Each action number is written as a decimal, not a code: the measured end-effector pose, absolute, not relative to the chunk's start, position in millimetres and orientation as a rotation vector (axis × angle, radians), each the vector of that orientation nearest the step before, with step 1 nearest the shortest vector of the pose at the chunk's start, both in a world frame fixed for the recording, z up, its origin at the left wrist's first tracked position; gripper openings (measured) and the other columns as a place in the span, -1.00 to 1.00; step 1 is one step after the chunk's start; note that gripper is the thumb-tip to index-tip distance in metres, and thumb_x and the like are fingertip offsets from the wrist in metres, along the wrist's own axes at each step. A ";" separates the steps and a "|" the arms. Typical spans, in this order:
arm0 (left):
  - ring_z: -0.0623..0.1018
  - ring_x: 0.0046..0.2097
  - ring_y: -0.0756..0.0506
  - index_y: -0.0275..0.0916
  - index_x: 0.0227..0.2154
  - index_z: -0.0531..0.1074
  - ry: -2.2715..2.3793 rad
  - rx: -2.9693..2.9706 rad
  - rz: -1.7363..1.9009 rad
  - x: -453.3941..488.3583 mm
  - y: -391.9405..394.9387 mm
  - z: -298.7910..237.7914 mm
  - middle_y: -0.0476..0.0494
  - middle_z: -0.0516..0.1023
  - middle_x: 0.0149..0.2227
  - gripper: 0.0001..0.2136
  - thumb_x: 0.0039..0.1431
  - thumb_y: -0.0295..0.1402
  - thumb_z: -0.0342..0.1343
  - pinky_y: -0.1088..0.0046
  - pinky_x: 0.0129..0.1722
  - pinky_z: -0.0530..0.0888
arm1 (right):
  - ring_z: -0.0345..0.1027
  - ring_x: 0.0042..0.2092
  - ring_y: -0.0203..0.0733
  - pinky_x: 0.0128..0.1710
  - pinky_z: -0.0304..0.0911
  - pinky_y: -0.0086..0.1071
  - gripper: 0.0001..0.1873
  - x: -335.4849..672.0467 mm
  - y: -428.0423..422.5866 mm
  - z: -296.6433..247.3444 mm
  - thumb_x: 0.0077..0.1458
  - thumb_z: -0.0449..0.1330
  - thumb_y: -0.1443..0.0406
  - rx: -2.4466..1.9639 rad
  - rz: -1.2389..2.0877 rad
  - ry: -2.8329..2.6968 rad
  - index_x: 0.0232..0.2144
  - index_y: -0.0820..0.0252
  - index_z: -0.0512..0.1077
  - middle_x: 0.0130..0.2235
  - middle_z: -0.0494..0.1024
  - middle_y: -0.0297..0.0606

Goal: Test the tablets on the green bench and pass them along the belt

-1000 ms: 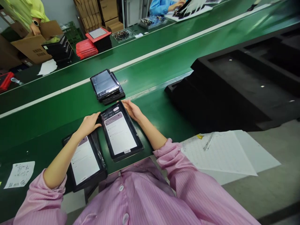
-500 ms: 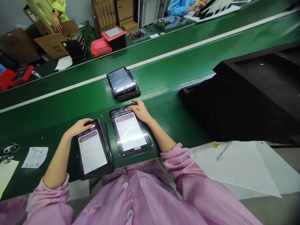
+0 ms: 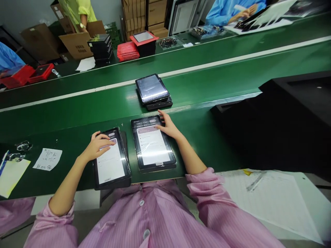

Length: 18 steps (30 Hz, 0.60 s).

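Observation:
Two lit tablets lie side by side on the green bench in front of me. My left hand (image 3: 97, 146) rests on the upper part of the left tablet (image 3: 111, 163), fingers spread and touching its screen. The fingers of my right hand (image 3: 168, 125), also stretched out, lie on the top right corner of the right tablet (image 3: 153, 144). Neither hand holds anything. Just beyond, a stack of dark tablets (image 3: 153, 91) sits on the conveyor belt (image 3: 77, 110).
Black foam trays (image 3: 284, 120) fill the right side. White papers with a pen (image 3: 256, 181) lie at my right; a handwritten note (image 3: 48, 159) and metal clips (image 3: 23, 146) at the left. Across the belt are red cases (image 3: 128, 51), cardboard boxes (image 3: 77, 43) and other people working.
My left hand has slid from the tablet's top edge down onto its screen. My right hand has shifted to the right tablet's top right corner. The view has swung left.

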<state>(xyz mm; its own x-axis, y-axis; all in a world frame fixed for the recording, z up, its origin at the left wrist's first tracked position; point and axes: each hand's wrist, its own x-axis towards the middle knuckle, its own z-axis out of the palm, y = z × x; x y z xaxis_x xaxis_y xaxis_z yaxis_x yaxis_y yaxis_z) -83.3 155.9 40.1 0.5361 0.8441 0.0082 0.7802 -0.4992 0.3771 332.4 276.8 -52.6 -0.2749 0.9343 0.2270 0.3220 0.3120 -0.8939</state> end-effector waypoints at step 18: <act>0.54 0.02 -0.25 -0.06 -0.03 0.56 1.671 2.426 0.386 -56.8 95.5 29.9 -0.14 0.65 -0.04 -0.60 0.35 -0.14 -0.16 -0.03 0.25 0.17 | 0.22 0.18 0.17 0.17 0.20 0.11 -0.32 348.5 185.6 -28.0 0.24 -0.14 -0.20 -1.148 0.638 -1.869 -0.24 -0.04 0.67 0.12 0.37 -0.13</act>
<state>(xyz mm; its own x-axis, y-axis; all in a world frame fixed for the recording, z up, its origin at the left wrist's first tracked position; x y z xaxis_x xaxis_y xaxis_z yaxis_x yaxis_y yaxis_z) -56.8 95.5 29.9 0.3387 0.9338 0.1155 0.8897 -0.3578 0.2836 348.5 185.6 -28.0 -0.2368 0.8916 0.3860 0.4693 0.4528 -0.7581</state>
